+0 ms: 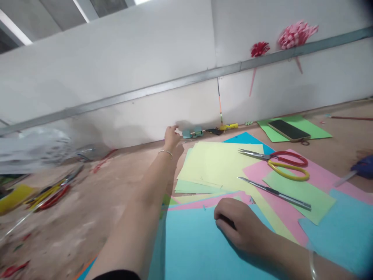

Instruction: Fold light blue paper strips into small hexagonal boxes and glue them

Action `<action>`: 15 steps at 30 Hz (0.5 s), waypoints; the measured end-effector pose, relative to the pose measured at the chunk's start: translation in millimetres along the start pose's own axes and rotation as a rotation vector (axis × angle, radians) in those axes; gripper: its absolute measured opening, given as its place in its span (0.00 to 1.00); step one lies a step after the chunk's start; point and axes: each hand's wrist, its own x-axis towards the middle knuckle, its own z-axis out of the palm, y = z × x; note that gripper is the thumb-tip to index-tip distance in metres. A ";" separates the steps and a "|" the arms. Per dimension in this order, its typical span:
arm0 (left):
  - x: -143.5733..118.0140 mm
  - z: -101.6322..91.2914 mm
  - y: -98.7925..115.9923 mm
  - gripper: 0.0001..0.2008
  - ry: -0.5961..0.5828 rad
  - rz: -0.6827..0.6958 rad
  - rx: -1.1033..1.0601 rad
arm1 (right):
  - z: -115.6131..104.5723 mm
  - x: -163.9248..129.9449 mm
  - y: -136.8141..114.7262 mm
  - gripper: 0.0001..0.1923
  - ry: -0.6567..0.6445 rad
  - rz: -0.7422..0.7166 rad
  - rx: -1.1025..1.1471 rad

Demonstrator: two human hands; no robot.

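Observation:
My left hand (171, 137) reaches to the far side of the table by the wall, its fingers apart beside small teal objects (192, 132) that I cannot identify. Nothing shows in its grasp. Curled on a sheet of blue paper (192, 241), my right hand (240, 221) is closed, with no object visible in it. Beyond it lie pale yellow sheets (215, 161). Scissors (287, 165) with one red and one yellow handle rest across the papers. A utility knife (276, 193) lies on a green sheet (317, 200) just in front of them.
A phone (288, 130) lies on green paper (320, 134) at the back right. At the right edge is a blue tool (364, 167), probably a glue gun. More scissors (55, 196) and a plastic bag (35, 151) are at left. Paper flowers (297, 35) hang on the wall rail.

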 end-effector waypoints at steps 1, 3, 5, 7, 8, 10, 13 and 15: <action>-4.2 -5.2 5.0 0.17 -0.009 -0.013 0.002 | -0.2 0.2 0.0 0.07 0.001 0.001 0.005; -15.0 -16.2 19.0 0.16 -0.030 -0.040 -0.002 | -1.5 0.7 -0.5 0.07 0.002 0.014 0.031; -31.0 -29.2 39.1 0.17 -0.063 -0.053 -0.026 | -4.2 1.2 -2.0 0.07 0.035 0.065 0.090; -54.5 -45.1 64.8 0.18 -0.126 -0.018 -0.068 | -8.5 1.7 -4.4 0.07 0.114 0.147 0.193; -69.6 -54.1 78.8 0.16 -0.160 0.016 -0.090 | -11.0 2.1 -5.9 0.07 0.165 0.186 0.259; -105.7 -73.5 106.7 0.10 -0.236 0.076 -0.127 | -16.4 3.4 -9.0 0.06 0.261 0.245 0.408; -167.0 -101.0 139.9 0.05 -0.326 0.141 -0.171 | -23.3 6.9 -13.8 0.08 0.335 0.301 0.715; -204.7 -114.2 152.2 0.03 -0.331 0.204 -0.200 | -25.7 9.3 -16.5 0.12 0.336 0.348 0.919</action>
